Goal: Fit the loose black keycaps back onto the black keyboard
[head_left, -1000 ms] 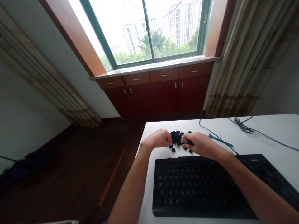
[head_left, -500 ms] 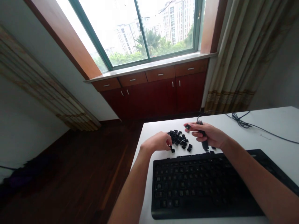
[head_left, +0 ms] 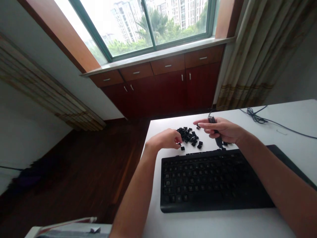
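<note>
My left hand (head_left: 166, 138) is closed in a pinch at the left edge of a pile of black keycaps (head_left: 187, 135). A small dark keycap (head_left: 179, 144) shows under its fingertips, beside a single keycap (head_left: 182, 148) on the table. My right hand (head_left: 224, 129) wraps around a black stick-like tool (head_left: 218, 140), held slanting, its lower end close above the keyboard's back edge. Another keycap (head_left: 198, 127) is at its thumb tip, below the stretched index finger; whether it is gripped is unclear. The black keyboard (head_left: 198, 207) lies in front of both hands.
The white table (head_left: 210, 224) carries a coiled black cable (head_left: 256, 115) at the back right. Loose keycaps (head_left: 225, 143) lie behind the keyboard under my right hand. Wooden cabinets (head_left: 170, 89) stand beneath the window beyond the table. A pale surface (head_left: 104, 228) shows at bottom left.
My view has tilted down, so everything sits higher in the picture. My right index finger has straightened, away from the keycap at the thumb. My left hand stays pinched beside the pile.
</note>
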A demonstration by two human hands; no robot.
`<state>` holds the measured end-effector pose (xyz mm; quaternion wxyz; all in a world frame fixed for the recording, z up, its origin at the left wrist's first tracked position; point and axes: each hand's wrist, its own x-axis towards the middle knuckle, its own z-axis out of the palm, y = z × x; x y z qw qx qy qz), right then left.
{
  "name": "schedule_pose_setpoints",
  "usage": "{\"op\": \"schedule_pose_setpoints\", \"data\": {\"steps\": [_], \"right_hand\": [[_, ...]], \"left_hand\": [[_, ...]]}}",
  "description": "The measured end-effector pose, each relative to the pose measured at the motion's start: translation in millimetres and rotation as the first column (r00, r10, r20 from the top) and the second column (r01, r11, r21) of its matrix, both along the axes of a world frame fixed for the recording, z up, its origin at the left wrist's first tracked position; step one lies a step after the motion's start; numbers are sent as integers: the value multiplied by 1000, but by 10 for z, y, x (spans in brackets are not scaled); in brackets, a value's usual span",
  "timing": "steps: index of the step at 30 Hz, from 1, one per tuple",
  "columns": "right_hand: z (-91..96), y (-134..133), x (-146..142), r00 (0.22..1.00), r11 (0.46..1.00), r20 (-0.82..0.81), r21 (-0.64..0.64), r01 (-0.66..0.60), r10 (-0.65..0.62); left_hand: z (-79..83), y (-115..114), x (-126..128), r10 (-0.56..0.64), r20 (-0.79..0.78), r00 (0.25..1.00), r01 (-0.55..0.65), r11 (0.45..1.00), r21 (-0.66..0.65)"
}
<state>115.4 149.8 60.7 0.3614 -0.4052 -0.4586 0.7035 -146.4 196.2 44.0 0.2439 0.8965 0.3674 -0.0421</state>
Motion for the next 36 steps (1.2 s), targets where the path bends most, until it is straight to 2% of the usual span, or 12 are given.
{"op": "schedule_pose_setpoints", "data": {"steps": [4, 8, 11, 14, 19, 27, 33, 36], "right_hand": [[18, -27, -66, 982, 996, 184, 72, -47, 33], [26, -54, -126, 922, 980, 380, 145, -137, 73], [38, -80, -176, 854, 940, 520, 299, -167, -13], [36, -115, -235, 780, 861, 608, 467, -201, -148], [2, -163, -310, 723, 773, 643, 583, -249, -252], [49, -201, -349, 700, 680, 659, 648, -342, -276], [61, -220, -347, 623, 675, 702, 647, -354, -346], [64, -221, -346, 617, 670, 698, 656, -348, -363]], "left_hand": [[61, -15, -23, 27, 3, 1000, -27, 1000, -7], [145, -39, -41, 47, 13, 999, -47, 999, -25], [165, -44, -41, 57, 18, 998, -56, 998, -41], [146, -41, -28, 57, 10, 998, -56, 997, -60], [99, -30, -16, 74, -22, 997, -76, 993, -86], [61, -22, -12, 65, -39, 997, -68, 994, -84], [108, -45, -9, 59, -8, 998, -59, 995, -82], [150, -57, -13, 36, 39, 999, -31, 992, -121]]}}
